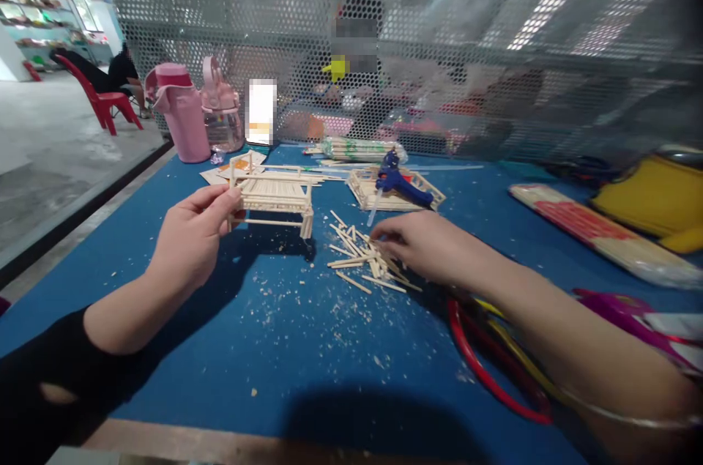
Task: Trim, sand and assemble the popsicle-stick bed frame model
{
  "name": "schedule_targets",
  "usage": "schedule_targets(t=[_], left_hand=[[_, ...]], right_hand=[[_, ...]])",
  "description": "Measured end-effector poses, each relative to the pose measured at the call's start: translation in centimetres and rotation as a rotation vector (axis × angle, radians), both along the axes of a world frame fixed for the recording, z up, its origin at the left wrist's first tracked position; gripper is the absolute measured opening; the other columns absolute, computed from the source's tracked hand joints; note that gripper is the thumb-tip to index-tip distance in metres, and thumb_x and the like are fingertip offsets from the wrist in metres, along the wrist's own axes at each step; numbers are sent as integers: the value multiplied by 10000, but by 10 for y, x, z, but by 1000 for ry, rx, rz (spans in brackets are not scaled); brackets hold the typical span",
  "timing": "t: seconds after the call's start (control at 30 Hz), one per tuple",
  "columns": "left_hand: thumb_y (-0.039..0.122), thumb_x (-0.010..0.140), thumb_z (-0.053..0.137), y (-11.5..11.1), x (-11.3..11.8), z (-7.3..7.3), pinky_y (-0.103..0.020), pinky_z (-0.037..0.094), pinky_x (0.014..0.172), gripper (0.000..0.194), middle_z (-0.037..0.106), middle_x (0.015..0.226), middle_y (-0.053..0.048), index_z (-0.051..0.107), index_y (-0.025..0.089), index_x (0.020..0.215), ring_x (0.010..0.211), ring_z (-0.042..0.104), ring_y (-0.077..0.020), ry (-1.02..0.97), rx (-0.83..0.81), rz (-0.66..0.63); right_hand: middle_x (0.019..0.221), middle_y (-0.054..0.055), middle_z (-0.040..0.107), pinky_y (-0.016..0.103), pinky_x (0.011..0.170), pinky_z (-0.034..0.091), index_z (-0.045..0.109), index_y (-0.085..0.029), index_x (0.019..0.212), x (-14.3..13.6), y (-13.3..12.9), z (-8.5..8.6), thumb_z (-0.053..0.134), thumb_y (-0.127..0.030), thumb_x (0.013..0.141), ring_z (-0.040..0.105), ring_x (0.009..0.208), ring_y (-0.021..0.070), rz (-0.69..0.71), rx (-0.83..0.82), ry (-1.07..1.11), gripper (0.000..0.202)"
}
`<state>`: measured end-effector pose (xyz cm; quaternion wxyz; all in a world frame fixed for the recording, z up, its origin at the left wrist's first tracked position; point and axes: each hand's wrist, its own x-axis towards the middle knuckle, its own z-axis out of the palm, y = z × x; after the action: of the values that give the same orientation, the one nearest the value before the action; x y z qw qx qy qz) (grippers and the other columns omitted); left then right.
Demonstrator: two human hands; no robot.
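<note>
My left hand (pixel 190 234) is closed on one end of a small bed-like frame (pixel 274 192) built of thin wooden sticks, tilted a little and held above the table. My right hand (pixel 420 245) reaches over a loose pile of short wooden sticks (pixel 356 256). Its fingertips bend down at the pile's right side, and whether they grip a stick cannot be made out. Just behind that hand, a blue glue gun (pixel 403 187) rests on a second stick-built frame (pixel 362 192), its nozzle area and a clear glue stick (pixel 375 207) pointing toward the pile.
A pink jug (pixel 184 113), a clear bottle (pixel 222 121) and a lit phone (pixel 260 112) stand at the back left. Bagged sticks (pixel 356 149) lie by the perforated metal screen (pixel 466 99). Red-handled pliers (pixel 488 377) lie under my right forearm; another stick packet (pixel 598 231) lies right.
</note>
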<state>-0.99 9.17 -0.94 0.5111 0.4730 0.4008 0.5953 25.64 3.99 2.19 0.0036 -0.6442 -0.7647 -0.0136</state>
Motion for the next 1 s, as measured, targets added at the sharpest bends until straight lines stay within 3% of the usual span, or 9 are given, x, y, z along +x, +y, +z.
schedule_targets(t=[0.2,0.3,0.5,0.83,1.0], left_hand=[[335,693,717,-1,-1,0,-258,503,661,198,631,662,7,684,180,812,684,611,-130,21,11,-13],[342,700,713,-2,-2,-1,-256,498,654,198,636,677,1,685,177,806,685,606,-132,36,10,-12],[364,701,714,-1,-3,-3,-262,490,654,229,661,751,-15,689,171,821,694,600,-134,78,31,-36],[347,687,723,-2,-1,-2,-240,454,630,222,638,811,-20,691,152,788,672,565,-110,42,44,-44],[274,707,684,-3,3,1,-242,416,582,133,613,719,-20,679,143,731,612,524,-99,43,36,-34]], right_hand=[[847,69,734,283,631,457,739,-217,859,-8,32,-17,503,-166,786,652,768,186,55,73,-108,251],[793,62,731,276,610,444,740,-215,780,-6,37,-14,504,-147,770,646,725,177,49,38,-120,246],[836,62,732,282,610,423,737,-207,831,-4,41,-2,512,-195,785,646,766,188,38,-29,-145,230],[807,67,707,263,569,345,712,-207,742,-19,47,-2,540,-139,716,626,752,188,121,-177,-261,187],[710,80,667,278,567,367,612,-183,721,-9,38,1,401,-165,812,586,634,173,113,-132,-206,231]])
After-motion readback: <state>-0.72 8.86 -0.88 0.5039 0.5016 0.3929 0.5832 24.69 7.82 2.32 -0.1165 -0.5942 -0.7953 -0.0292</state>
